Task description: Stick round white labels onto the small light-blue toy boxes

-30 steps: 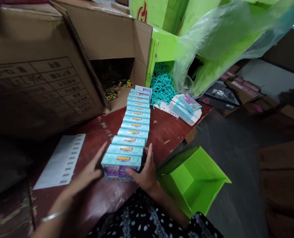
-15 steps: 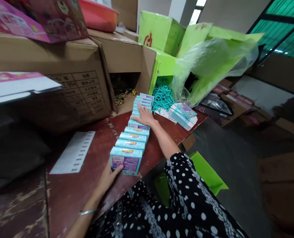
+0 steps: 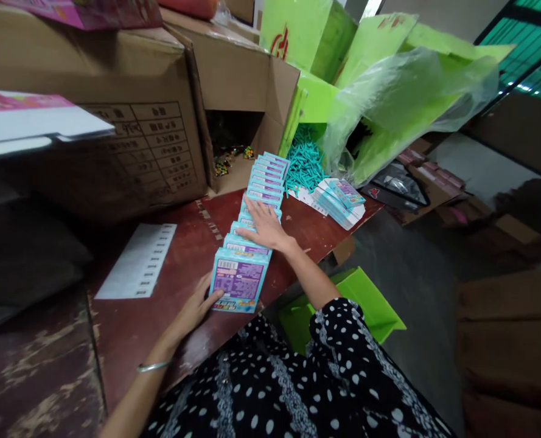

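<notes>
A row of several teal and purple boxes stands on the red table, leaning one behind another away from me. My left hand is at the near end, its thumb on the front box's face and its other fingers partly hidden at the box's left side. My right hand lies over the middle of the row, fingers spread on the box tops. At the far end of the row, right of it, lies a heap of teal sticks.
A sticker sheet lies left of the row. Flattened cartons are stacked at the right edge. Behind stand an open cardboard box and green boxes. A green bin is below the table edge.
My right hand has moved nearer along the row. The boxes at the near end are packed closer and lean back more, showing more of the front face. The camera view has shifted.
</notes>
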`<state>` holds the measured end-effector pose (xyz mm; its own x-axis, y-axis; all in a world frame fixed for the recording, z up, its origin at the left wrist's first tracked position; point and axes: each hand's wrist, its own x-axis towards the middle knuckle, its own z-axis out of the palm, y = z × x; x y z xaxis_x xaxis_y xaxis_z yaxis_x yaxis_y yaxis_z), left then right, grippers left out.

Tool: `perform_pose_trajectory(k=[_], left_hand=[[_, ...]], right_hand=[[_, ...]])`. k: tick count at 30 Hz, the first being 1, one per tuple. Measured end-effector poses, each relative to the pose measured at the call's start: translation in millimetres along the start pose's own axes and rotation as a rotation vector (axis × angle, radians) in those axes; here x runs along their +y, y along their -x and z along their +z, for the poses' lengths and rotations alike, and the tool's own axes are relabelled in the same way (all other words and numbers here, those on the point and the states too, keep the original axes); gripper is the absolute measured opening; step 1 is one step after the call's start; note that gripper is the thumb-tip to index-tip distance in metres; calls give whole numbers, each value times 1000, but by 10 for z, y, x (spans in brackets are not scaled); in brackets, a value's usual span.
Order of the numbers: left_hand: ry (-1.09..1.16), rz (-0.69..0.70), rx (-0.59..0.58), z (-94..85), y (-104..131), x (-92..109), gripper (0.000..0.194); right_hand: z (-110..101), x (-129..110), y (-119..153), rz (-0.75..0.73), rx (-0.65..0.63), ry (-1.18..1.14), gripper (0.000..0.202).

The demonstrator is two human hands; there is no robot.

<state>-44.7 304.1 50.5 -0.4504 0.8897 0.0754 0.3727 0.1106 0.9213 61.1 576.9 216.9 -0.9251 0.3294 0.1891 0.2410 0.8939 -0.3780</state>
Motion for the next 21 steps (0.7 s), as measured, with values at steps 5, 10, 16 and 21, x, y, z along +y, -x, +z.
perform_pose_trajectory(k=[5,10,16,21], left_hand=[[-39,19,45,66,85,40,82],[-61,5,134,216,209,70,81],[-44,13,199,307,260,76,79],[-44,36,200,307,234,19,81]], right_hand=[[-156,104,182,-24,312,-235,85],[-221,-115,693,40,599,-462,40],[-40,-489,889,78,394,-741,28],[198,-608,878,132,364,-680,23]])
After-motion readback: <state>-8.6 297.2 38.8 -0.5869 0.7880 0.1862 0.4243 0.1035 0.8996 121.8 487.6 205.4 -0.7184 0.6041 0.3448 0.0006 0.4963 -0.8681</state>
